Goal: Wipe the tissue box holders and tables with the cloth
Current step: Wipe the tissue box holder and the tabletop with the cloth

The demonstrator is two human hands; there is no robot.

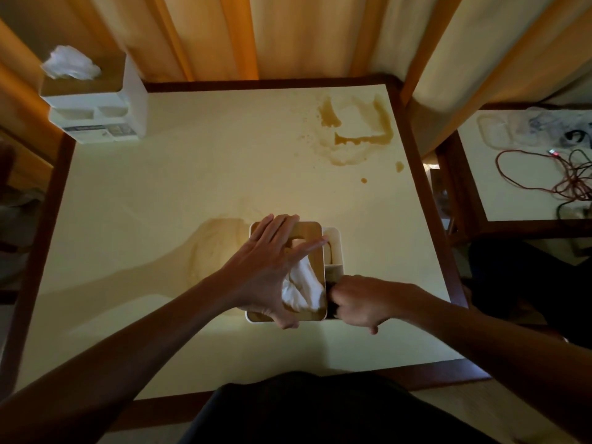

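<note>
A white tissue box holder [333,238] with a wooden lid and a white tissue [304,286] sticking out stands near the front middle of the cream table [192,174]. My left hand [272,267] lies spread flat across its lid, fingers straight. My right hand [358,299] is curled against the holder's right side, gripping something dark, probably the cloth [333,296], mostly hidden by the fingers. A second white holder [96,104] with a crumpled tissue on top stands at the table's far left corner.
Brown liquid stains [355,129] mark the far right of the table, and a fainter smear [217,241] lies left of the near holder. Curtains hang behind. A second table [512,187] at right carries tangled red and black cables [573,177].
</note>
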